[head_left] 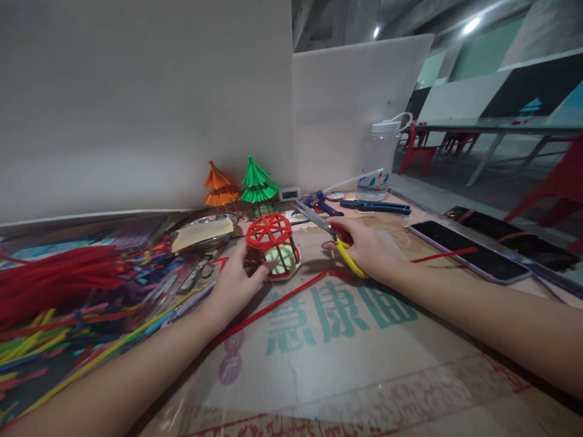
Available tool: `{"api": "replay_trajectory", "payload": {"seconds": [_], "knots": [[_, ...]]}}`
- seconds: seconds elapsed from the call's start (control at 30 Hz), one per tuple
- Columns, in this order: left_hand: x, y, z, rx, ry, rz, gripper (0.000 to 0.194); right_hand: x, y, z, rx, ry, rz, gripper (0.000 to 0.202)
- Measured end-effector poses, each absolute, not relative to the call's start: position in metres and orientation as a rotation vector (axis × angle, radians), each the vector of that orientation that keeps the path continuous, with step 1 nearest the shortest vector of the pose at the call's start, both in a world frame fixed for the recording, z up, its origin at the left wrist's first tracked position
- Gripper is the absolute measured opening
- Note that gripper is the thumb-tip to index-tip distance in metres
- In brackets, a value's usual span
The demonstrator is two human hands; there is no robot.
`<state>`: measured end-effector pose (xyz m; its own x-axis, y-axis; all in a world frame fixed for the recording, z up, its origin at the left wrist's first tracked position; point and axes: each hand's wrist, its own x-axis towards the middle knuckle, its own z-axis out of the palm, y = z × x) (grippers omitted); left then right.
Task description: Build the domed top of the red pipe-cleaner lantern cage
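My left hand (241, 276) has its fingers and thumb around the lower left side of a small red frame (269, 230) with a spoked round top, dark posts and a pale green base. In my right hand (357, 246) are yellow-handled scissors (350, 258), their blades pointing up and left, beyond the frame's right side. A long red strip (277, 298) lies bent on the table below both hands. Another red strip (444, 255) shows beyond my right wrist, reaching over the phone (469, 250).
Red, yellow and blue strips (54, 291) are piled at the left. Behind the frame stand an orange model (219, 188) and a green model (257, 188). A glue gun (322, 203), blue pliers-like tool (376, 207) and clear bottle (374, 161) are at the back right.
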<state>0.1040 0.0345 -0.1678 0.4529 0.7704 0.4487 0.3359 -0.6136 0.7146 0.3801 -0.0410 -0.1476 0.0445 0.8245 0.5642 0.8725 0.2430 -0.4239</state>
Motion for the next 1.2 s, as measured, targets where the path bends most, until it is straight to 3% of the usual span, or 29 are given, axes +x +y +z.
{"api": "replay_trajectory", "payload": {"seconds": [0.13,0.33,0.43,0.73,1.2], "knots": [[0.102,0.040,-0.172,2.279,0.978,1.154,0.030,0.383,-0.035,-0.155,-1.507,-1.798,-0.062,0.043],[0.102,0.047,-0.180,2.043,0.978,1.140,0.062,0.384,-0.036,-0.158,-1.475,-1.850,-0.048,0.050],[0.103,0.046,-0.179,2.015,0.903,1.104,0.070,0.383,-0.036,-0.157,-1.461,-1.857,-0.048,0.051],[0.104,0.042,-0.171,2.139,0.847,1.038,0.035,0.376,-0.047,-0.143,-1.467,-1.966,-0.134,0.046],[0.103,0.033,-0.167,2.118,0.808,1.067,0.023,0.369,-0.054,-0.137,-1.481,-1.993,-0.329,0.050]]}}
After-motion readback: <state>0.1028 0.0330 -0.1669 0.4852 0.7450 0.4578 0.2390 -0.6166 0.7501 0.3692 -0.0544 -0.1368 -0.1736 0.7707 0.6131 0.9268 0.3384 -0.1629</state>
